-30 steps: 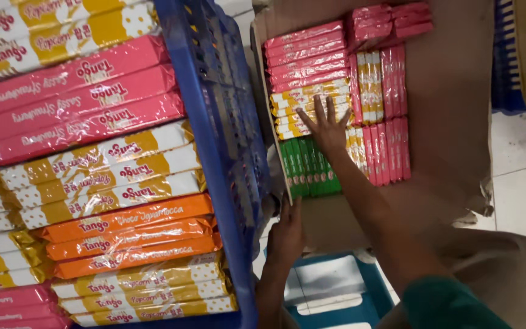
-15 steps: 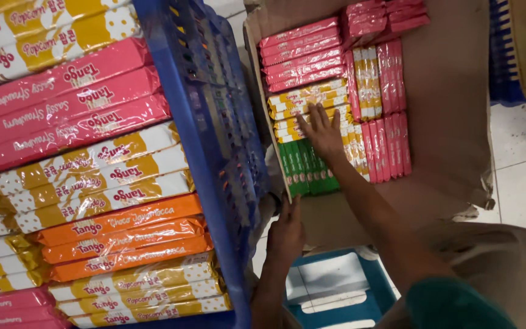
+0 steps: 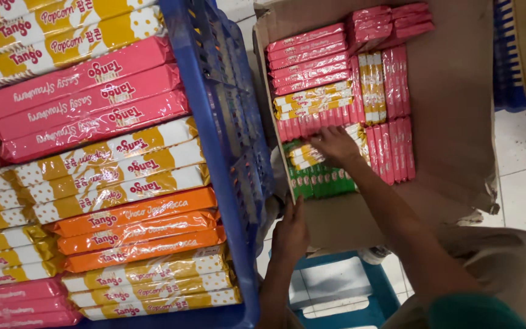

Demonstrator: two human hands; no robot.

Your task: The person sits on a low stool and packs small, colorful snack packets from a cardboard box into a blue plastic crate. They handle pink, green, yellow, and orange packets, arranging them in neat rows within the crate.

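**Packing wafer packs into the box**

Our right hand (image 3: 336,145) curls its fingers around a yellow-and-white pack (image 3: 307,156) at centre frame, lifting it off the green packs (image 3: 321,180) inside the cardboard box (image 3: 452,109). Our left hand (image 3: 290,234) grips the box's lower edge. We judge it roughly half filled; its right side is bare. At left, the blue crate (image 3: 226,122) holds three orange packs (image 3: 138,234).

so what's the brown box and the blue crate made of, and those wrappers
The brown open box looks like matte corrugated cardboard: dull surface, torn, curling flap edge. The blue slatted crate looks like moulded plastic, smooth with a slight sheen. The long pink snack packs seem wrapped in glossy plastic film, judging by glare and creases.
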